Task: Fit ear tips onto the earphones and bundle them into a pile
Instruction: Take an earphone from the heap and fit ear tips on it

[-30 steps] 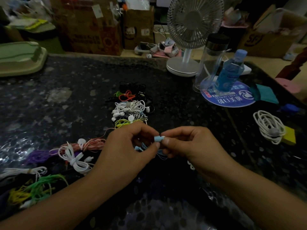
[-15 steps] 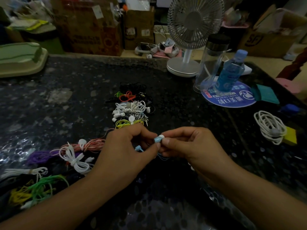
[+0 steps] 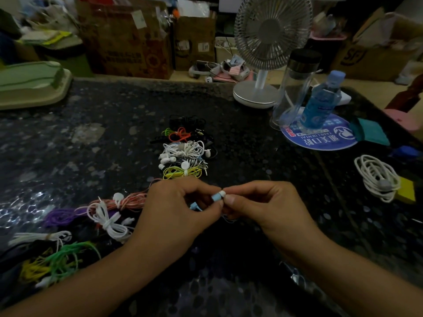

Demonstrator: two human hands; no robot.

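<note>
My left hand pinches a light blue earbud between thumb and fingers, low in the middle of the dark table. A white ear tip sits at the bud's right end, pinched by my right hand. The second blue bud and thin blue cable hang under my left fingers. A pile of bundled earphones in white, yellow, orange and black lies just beyond my hands. Loose coloured earphones are spread at the left.
A white desk fan, a clear flask and a blue water bottle stand at the back right on a round blue mat. A coiled white cable lies at the right. A green tray sits far left.
Both hands stayed in place. The white ear tip now shows more plainly on the end of the blue bud, and the bud has tilted slightly upward.
</note>
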